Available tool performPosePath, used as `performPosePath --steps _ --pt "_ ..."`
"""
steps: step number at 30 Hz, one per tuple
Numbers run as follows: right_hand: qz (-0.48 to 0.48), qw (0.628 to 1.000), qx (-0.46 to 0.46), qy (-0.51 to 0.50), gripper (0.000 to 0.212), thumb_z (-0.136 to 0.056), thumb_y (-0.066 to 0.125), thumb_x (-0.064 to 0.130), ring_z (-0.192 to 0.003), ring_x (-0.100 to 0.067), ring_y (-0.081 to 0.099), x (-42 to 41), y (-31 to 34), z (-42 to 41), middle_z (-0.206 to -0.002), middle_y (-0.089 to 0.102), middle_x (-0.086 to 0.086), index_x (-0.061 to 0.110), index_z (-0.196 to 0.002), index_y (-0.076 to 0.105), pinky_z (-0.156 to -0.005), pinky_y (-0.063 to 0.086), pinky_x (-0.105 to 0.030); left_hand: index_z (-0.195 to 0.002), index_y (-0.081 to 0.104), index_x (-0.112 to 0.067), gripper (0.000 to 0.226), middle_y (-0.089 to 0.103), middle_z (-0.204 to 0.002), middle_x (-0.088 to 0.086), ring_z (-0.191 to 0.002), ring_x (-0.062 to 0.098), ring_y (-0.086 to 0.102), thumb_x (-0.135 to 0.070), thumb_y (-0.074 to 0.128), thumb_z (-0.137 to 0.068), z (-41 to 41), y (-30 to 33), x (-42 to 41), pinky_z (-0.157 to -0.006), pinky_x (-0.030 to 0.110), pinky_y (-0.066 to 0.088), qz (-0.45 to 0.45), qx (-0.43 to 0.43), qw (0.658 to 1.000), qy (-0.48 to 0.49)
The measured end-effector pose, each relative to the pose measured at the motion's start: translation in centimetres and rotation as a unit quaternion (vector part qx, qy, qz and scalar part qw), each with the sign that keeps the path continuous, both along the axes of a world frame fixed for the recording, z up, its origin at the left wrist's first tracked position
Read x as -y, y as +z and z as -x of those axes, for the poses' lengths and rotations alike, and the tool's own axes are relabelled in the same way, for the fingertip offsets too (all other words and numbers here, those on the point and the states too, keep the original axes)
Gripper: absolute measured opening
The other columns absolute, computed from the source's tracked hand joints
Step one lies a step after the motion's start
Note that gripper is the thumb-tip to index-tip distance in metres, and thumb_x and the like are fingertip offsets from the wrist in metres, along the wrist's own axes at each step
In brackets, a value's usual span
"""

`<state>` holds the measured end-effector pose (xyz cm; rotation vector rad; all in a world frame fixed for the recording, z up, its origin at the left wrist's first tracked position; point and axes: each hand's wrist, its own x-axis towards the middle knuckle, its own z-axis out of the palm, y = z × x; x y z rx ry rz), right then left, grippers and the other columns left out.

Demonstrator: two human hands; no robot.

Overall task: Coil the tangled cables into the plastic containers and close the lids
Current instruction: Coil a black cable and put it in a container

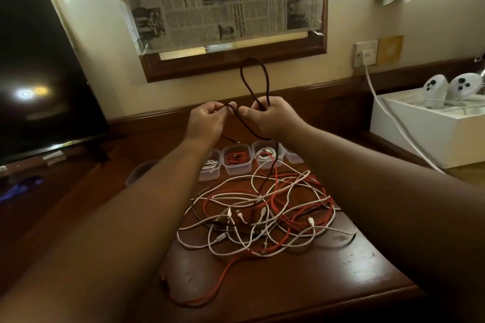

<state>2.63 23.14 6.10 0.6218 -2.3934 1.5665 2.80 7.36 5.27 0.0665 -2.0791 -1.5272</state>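
The dark cable (253, 78) is raised in the upper middle of the frame, one loop standing above the hands and its tail dropping down into the tangle below. The right hand (270, 118) has its fingers curled round the base of that loop, while the left hand (207, 119) pinches a run of the same cable between thumb and fingertips, just beside the right. By the look of it, the person is forming the first turns of a coil.

Under the hands, in the lower middle of the frame, the tangled cables (265, 215), white and red, lie heaped on the wooden table (367, 265), so most of the sorting seems left to do. Behind the heap stands a row of plastic containers (236, 161): one holds a red cable, its neighbours hold white ones, and one at the right end is mostly hidden by the arm. All look lidless, so closing remains. A further container (139, 170) sits at the left, partly behind the left forearm.

Further out, a dark television screen (39, 73) fills the upper left, and a white box (430, 134) sits at the right edge.
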Motion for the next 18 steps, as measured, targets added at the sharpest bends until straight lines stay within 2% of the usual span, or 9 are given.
performPosePath --steps 2,4,7,10,12,14,15,16,18 --pt "0.11 0.994 0.002 0.026 0.035 -0.097 0.058 0.037 -0.054 -0.015 0.048 0.1 0.3 -0.4 -0.06 0.049 -0.001 0.013 -0.073 0.058 -0.056 0.042 -0.036 -0.084 0.07 -0.017 0.012 0.058 -0.071 0.003 -0.055 0.008 0.045 -0.026 0.07 -0.09 0.1 0.3 0.1 -0.052 0.023 0.038 0.024 -0.001 0.999 -0.047" --pt "0.189 0.981 0.009 0.043 0.042 -0.101 0.051 0.038 -0.048 -0.014 0.041 -0.1 1.3 -0.8 -0.055 0.043 0.0 0.015 -0.066 0.054 -0.052 0.037 -0.032 -0.099 0.069 -0.012 0.008 0.065 -0.091 0.007 -0.073 0.009 0.058 -0.015 0.068 -0.091 -0.5 -0.7 -0.2 -0.057 0.019 0.047 0.053 0.042 0.988 -0.14" --pt "0.286 0.954 0.026 0.083 0.044 -0.104 0.044 0.037 -0.044 -0.012 0.038 -0.5 2.3 -1.2 -0.051 0.039 0.002 0.016 -0.065 0.049 -0.048 0.037 -0.026 -0.119 0.062 -0.02 0.03 0.066 -0.113 0.007 -0.102 0.02 0.064 -0.014 0.067 -0.091 -0.7 -4.4 -0.6 -0.076 0.027 0.052 0.145 0.142 0.948 -0.245" --pt "0.377 0.914 0.064 0.138 0.045 -0.105 0.04 0.039 -0.042 -0.012 0.037 -0.8 2.7 -1.3 -0.049 0.039 0.004 0.016 -0.067 0.047 -0.044 0.036 -0.024 -0.116 0.062 -0.034 0.019 0.067 -0.108 0.003 -0.096 0.018 0.065 -0.028 0.06 -0.097 -0.6 -7.8 -1.4 -0.074 0.029 0.051 0.257 0.196 0.921 -0.217" --pt "0.412 0.894 0.081 0.156 0.046 -0.106 0.037 0.04 -0.041 -0.011 0.036 -1.1 2.9 -1.3 -0.047 0.039 0.006 0.016 -0.068 0.046 -0.042 0.034 -0.024 -0.11 0.065 -0.03 0.015 0.067 -0.095 0.001 -0.083 0.014 0.064 -0.032 0.053 -0.1 -0.3 -9.5 -1.7 -0.071 0.031 0.051 0.279 0.208 0.917 -0.194" --pt "0.401 0.902 0.085 0.133 0.046 -0.105 0.038 0.041 -0.042 -0.011 0.036 -1.7 2.9 -1.4 -0.048 0.04 0.006 0.017 -0.067 0.047 -0.043 0.033 -0.025 -0.102 0.065 -0.025 0.018 0.063 -0.081 0.0 -0.073 0.014 0.059 -0.032 0.049 -0.102 0.1 -10.2 -1.6 -0.068 0.033 0.047 0.264 0.215 0.927 -0.155" --pt "0.366 0.922 0.077 0.101 0.045 -0.104 0.04 0.041 -0.042 -0.011 0.037 -1.9 2.8 -1.3 -0.049 0.04 0.005 0.017 -0.067 0.049 -0.044 0.034 -0.026 -0.104 0.065 -0.021 0.021 0.061 -0.08 -0.001 -0.073 0.014 0.058 -0.033 0.048 -0.103 0.5 -10.3 -1.4 -0.067 0.031 0.045 0.257 0.213 0.935 -0.123" --pt "0.303 0.949 0.061 0.058 0.045 -0.104 0.042 0.041 -0.042 -0.011 0.038 -2.2 2.7 -1.2 -0.048 0.042 0.006 0.016 -0.067 0.052 -0.045 0.035 -0.027 -0.109 0.064 -0.017 0.024 0.061 -0.08 -0.001 -0.073 0.014 0.058 -0.033 0.047 -0.103 1.0 -10.1 -1.2 -0.064 0.03 0.045 0.253 0.2 0.942 -0.089" --pt "0.118 0.992 0.014 -0.043 0.043 -0.102 0.045 0.041 -0.046 -0.011 0.046 -2.6 2.4 -0.9 -0.049 0.048 0.009 0.014 -0.073 0.061 -0.05 0.039 -0.028 -0.116 0.061 -0.013 0.025 0.062 -0.082 0.0 -0.073 0.014 0.06 -0.03 0.048 -0.104 1.8 -9.1 -0.8 -0.063 0.033 0.05 0.224 0.159 0.961 -0.038"
